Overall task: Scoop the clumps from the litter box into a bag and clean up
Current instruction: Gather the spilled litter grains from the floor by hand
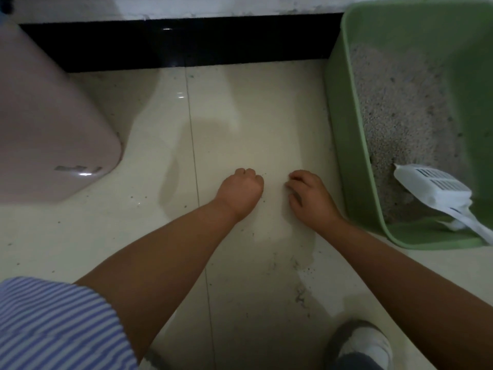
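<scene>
Green plastic, high-walled, that's the litter box (346, 124) sitting on the floor at the right, filled with grey granular litter (397, 108). Lying in its near end, on the litter, is a white slotted plastic scoop (437, 186), handle trailing over the near corner of the box. Nobody's holding it. Just left of the box, both hands are down at the pale glossy floor tiles (253, 116). The right hand (310, 200) has its fingers curled with the tips on the tile among a few dark stray grains (262, 174); whether it pinches any, I can't tell. The left hand (241, 192) sits close beside it, fingers balled into a fist, and what's inside, if anything, is hidden. More grit (300, 295) is scattered nearer the person. A blue-and-white striped sleeve (53, 324) shows bottom left, a grey-and-white shoe (365, 345) bottom right. Far left stands a pink rounded plastic container (50, 124), against a black skirting strip (186, 41).
</scene>
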### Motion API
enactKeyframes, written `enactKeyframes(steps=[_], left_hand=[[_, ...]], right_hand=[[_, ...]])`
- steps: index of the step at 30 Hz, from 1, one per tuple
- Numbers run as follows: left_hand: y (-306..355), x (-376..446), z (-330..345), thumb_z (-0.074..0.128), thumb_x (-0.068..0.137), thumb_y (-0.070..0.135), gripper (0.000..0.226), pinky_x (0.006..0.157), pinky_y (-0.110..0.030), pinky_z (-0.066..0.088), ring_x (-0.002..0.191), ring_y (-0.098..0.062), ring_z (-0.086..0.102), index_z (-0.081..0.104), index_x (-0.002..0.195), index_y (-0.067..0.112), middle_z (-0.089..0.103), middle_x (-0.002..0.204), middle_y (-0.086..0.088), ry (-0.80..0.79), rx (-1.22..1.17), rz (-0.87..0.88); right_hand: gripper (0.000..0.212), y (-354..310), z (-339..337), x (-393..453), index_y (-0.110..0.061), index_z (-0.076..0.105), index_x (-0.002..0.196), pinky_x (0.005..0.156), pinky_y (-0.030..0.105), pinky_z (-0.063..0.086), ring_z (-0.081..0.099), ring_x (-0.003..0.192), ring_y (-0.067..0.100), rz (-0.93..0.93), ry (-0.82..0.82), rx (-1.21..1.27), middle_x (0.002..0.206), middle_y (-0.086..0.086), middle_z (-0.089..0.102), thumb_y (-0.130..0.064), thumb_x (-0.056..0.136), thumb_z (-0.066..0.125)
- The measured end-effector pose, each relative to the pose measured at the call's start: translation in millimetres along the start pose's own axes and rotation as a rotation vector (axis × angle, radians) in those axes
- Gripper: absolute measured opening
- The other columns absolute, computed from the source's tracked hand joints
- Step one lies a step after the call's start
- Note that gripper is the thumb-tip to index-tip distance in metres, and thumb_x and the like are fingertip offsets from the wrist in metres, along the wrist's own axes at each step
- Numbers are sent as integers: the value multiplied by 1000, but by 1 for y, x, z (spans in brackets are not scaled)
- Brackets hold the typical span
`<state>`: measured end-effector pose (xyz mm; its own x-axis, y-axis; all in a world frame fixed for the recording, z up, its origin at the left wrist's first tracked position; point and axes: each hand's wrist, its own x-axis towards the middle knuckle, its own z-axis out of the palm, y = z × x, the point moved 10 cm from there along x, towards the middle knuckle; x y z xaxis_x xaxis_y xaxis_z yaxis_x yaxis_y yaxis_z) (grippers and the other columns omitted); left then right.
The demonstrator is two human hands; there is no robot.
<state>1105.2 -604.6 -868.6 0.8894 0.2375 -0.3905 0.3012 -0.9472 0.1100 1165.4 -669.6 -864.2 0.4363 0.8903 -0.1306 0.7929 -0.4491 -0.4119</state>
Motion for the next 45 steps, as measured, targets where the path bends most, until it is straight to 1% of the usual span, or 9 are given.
enactKeyframes(steps=[2, 6, 9, 14, 20, 23, 32, 41, 45], left_hand=[[2, 4, -1, 86, 6, 2, 45, 27, -13, 32, 34, -20, 53, 58, 41, 4, 53, 41, -9, 40, 5, 37], [3, 8, 4, 55, 86, 0, 23, 80, -31, 48, 101, -29, 59, 60, 108, -3, 59, 110, -21, -90, 30, 16], [-14, 8, 0, 46, 94, 8, 28, 89, -32, 42, 110, -29, 55, 59, 117, 0, 58, 119, -18, -120, -288, -139], [-73, -12, 0, 53, 87, -2, 22, 43, -12, 45, 34, 1, 48, 58, 65, -1, 52, 36, 9, 64, -1461, -557], [-69, -47, 13, 42, 80, -1, 42, 25, -6, 25, 31, -1, 39, 52, 41, 12, 42, 41, 4, -132, -2460, -524], [-68, -54, 16, 48, 51, 9, 14, 25, -11, 20, 30, -5, 36, 50, 37, 11, 38, 40, 2, -141, -2516, -493], [-81, -76, 52, 34, 57, 11, 31, 31, -4, 27, 28, -10, 44, 53, 33, 8, 51, 40, -4, -82, -2443, -757], [-65, -86, 79, 30, 100, 20, 50, 43, -17, 52, 44, -16, 65, 59, 68, -5, 66, 53, -14, -149, -2410, -857], [-61, -91, 82, 26, 102, 22, 46, 80, -29, 50, 97, -30, 60, 55, 84, -8, 63, 95, -23, -183, -2417, -896]], right_hand=[[20, 0, -2, 1, 11, 69, 77, 74, 49, 52, 65, 76, 44, -11, 1, 3, 87, 28, 67, 4, 61, 58], [17, 1, -6, 4, 11, 69, 72, 72, 44, 54, 65, 71, 43, 12, 15, 57, 80, 28, 67, 5, 62, 57], [20, 5, -13, 4, 13, 68, 80, 72, 26, 48, 64, 78, 43, 71, 47, 127, 85, 30, 65, 7, 69, 53], [31, 16, -19, 6, 8, 58, 117, 94, 26, 36, 54, 110, 35, 229, 51, 182, 119, 26, 56, 4, 87, 51], [35, -10, 2, 17, 3, 57, 119, 92, 26, 35, 52, 111, 32, 183, -132, 126, 118, 22, 57, -7, 86, 59], [42, -32, 16, 25, 0, 57, 121, 94, 23, 32, 48, 115, 29, 127, -208, 103, 122, 19, 52, -14, 82, 65], [22, -76, 28, 33, 5, 71, 74, 71, 34, 47, 61, 71, 39, -57, -97, 60, 75, 24, 63, -11, 59, 75], [24, -86, 26, 39, -6, 69, 53, 43, 25, 49, 59, 47, 28, -361, -178, -205, 56, 9, 64, -14, 68, 51], [17, -61, 26, 36, 0, 73, 72, 68, 27, 50, 63, 63, 34, -203, -240, -85, 72, 17, 67, -12, 60, 70]])
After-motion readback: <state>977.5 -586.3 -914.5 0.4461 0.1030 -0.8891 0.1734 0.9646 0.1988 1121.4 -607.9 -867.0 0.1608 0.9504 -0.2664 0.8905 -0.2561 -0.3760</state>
